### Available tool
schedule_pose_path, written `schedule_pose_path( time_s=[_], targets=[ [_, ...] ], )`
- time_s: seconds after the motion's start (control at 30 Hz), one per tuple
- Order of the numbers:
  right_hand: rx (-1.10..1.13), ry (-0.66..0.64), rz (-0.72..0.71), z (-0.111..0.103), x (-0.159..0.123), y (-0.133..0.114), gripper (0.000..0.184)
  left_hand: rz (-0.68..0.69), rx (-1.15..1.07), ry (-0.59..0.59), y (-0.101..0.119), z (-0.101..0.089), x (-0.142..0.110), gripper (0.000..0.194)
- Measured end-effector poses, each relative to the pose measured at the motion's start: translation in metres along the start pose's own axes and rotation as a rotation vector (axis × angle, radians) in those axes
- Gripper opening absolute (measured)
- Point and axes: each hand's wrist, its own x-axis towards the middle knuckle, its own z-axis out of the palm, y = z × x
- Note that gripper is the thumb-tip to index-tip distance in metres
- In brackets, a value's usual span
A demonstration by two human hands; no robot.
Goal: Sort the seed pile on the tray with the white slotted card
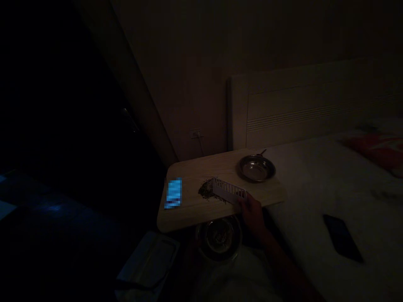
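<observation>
The room is very dark. My right hand (252, 212) reaches over the near edge of a small wooden table (195, 214) and closes on the near end of a white slotted plastic strip (227, 189). The strip's far end lies against a small pile of dark crumbs (206, 189) on the tabletop. A metal bowl (256, 167) stands at the table's far right. A second bowl (218, 238) sits below the table's near edge, in front of me. My left hand is out of view.
A phone with a lit blue screen (174, 193) lies on the table's left part. A dark phone (342, 238) rests on the bed (315, 180) to the right, with the headboard (302, 105) behind. A pale flat tray (151, 262) sits low left.
</observation>
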Motion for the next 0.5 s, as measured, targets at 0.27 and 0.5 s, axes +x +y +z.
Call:
schedule_pose_path(
  time_s=[0.27, 0.5],
  targets=[
    [-0.051, -0.013, -0.038, 0.001, 0.002, -0.005, 0.035, 0.000, -0.001, 0.038, -0.008, -0.027, 0.010, 0.039],
    [-0.082, -0.011, -0.057, 0.000, 0.001, -0.002, 0.034, -0.028, 0.044, 0.079, -0.007, -0.029, 0.008, 0.029]
  ],
)
